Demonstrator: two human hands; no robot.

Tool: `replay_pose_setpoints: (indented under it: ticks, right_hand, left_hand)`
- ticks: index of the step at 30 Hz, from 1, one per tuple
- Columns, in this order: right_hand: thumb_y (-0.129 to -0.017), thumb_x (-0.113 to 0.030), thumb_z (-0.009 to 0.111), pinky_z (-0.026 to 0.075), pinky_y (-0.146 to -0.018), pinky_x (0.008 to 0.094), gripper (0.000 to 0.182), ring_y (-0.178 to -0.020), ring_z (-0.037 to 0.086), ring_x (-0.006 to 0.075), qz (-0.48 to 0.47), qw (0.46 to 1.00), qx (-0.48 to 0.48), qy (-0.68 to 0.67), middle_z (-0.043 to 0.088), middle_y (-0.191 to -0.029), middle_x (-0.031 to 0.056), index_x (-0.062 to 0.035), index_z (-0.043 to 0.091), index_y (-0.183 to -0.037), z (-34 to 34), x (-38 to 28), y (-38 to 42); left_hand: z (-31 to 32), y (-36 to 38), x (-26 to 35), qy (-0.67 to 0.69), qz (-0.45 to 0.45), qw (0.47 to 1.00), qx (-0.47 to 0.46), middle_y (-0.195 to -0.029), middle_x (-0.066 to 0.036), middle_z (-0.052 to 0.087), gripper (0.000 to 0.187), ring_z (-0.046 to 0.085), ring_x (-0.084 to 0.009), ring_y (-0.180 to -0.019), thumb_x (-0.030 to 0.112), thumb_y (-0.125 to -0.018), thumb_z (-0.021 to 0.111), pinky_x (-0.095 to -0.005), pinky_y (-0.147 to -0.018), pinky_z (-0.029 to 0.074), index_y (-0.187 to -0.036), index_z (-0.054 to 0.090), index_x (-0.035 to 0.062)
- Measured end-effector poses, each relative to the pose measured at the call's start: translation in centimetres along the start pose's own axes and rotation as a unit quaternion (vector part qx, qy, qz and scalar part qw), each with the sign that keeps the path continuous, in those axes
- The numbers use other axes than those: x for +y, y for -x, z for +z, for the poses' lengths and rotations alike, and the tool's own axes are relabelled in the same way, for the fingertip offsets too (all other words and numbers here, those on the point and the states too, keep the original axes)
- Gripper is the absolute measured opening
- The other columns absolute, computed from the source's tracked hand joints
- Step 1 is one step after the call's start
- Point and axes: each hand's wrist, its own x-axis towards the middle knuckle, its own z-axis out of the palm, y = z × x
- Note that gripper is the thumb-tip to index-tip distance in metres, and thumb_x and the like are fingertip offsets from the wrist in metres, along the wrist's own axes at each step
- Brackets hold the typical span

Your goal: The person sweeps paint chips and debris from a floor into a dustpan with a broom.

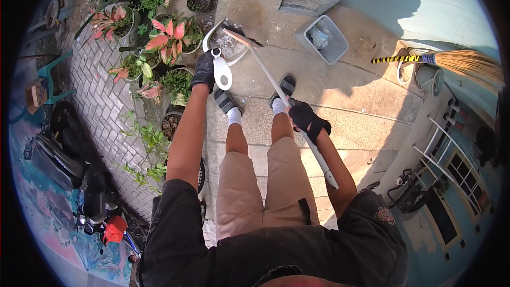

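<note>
Upper middle of the frame, here's the gloved left hand [203, 70], fingers curled at the neck of the white dustpan [221, 69], which looks like light, stiff plastic, best gripped there or lower on its handle. Near the centre, the gloved right hand [305, 117] has its fingers wrapped round the shaft of the broom [268, 73], slim, rigid and probably head-heavy, so mid-shaft seems a sound hold, its head up beside the dustpan.

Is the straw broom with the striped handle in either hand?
No: the straw broom sits apart at the picture's right, while the right hand holds a white-handled broom and the left hand a white dustpan.
</note>
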Motion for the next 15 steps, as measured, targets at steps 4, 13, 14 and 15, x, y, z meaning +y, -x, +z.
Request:
replay_pose_setpoints:
  ticks: [4, 13, 14, 15]
  right_hand:
    - [-0.089, -0.019, 0.05, 0.04, -0.041, 0.0289, 0.051, -0.046, 0.05, 0.0126, -0.067, 0.992, 0.103, 0.013, 0.053, -0.063, 0.0033, -0.0173, 0.04, -0.139, -0.7, -1.5, 0.0]
    - [-0.096, -0.034, 0.03, 0.048, -0.076, 0.0435, 0.043, -0.094, 0.062, 0.031, -0.097, 0.918, 0.133, 0.36, 0.061, -0.108, 0.0186, -0.0063, 0.05, -0.122, 2.3, -4.9, -12.1]
    - [-0.097, -0.034, 0.028, 0.048, -0.078, 0.0446, 0.043, -0.097, 0.061, 0.0325, -0.108, 0.899, 0.113, 0.409, 0.061, -0.11, 0.0183, -0.0065, 0.05, -0.123, 3.1, -4.3, -11.2]
    - [-0.097, -0.032, 0.027, 0.048, -0.079, 0.0446, 0.043, -0.1, 0.061, 0.0323, -0.087, 0.899, 0.115, 0.414, 0.061, -0.111, 0.0179, -0.0067, 0.05, -0.122, 3.6, -3.4, -10.1]
  left_hand:
    - [-0.4, 0.2, 0.9, 0.0, -0.002, 1.0, -0.022, -0.074, -0.011, 0.06, 0.006, 0.06, -0.0255, -0.072, 0.005, -0.076, 0.058, -0.0351, -0.067, 0.047, -0.082, 0.059, 0.0061]
    - [1.1, 1.1, 0.6, 0.145, -0.063, 0.987, 0.028, -0.071, -0.01, 0.063, 0.014, 0.062, -0.0242, -0.066, 0.018, -0.08, 0.053, -0.0355, -0.061, 0.047, -0.078, 0.064, 0.0095]
    - [1.1, 1.0, 0.0, 0.119, -0.055, 0.991, 0.013, -0.073, -0.008, 0.063, 0.007, 0.06, -0.0197, -0.069, 0.01, -0.08, 0.056, -0.0323, -0.064, 0.047, -0.083, 0.062, 0.0072]
    - [1.1, 1.0, -0.5, 0.094, -0.048, 0.994, -0.001, -0.076, -0.005, 0.062, 0.01, 0.059, -0.0152, -0.072, 0.001, -0.079, 0.059, -0.0292, -0.066, 0.047, -0.087, 0.06, 0.0049]
